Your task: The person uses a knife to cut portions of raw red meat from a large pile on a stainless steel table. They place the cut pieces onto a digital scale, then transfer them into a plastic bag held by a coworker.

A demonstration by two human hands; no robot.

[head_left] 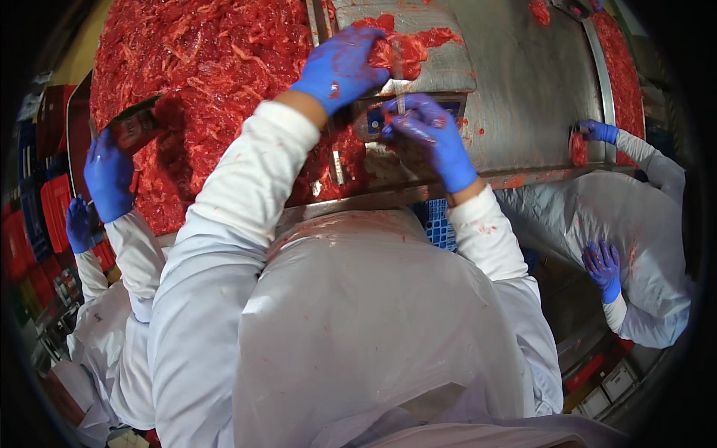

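My left hand (340,67), in a blue glove smeared red, grips the left end of a piece of raw red meat (407,56). The meat lies on the metal platform of a weighing scale (444,78), whose panel faces me. In my right hand (433,138), also gloved in blue, the fingers are closed round what looks like a knife (398,78). Its thin blade points away from me, across the meat, and is blurred; its handle is mostly hidden. Left of the scale spreads a large heap of raw meat strips (216,67).
A co-worker's gloved hands (109,175) are at the heap's left edge, near a dark blade. Another person's gloved hand (597,131) holds meat at the right of the steel table (523,89). A blue plastic crate (439,224) sits below the table's edge.
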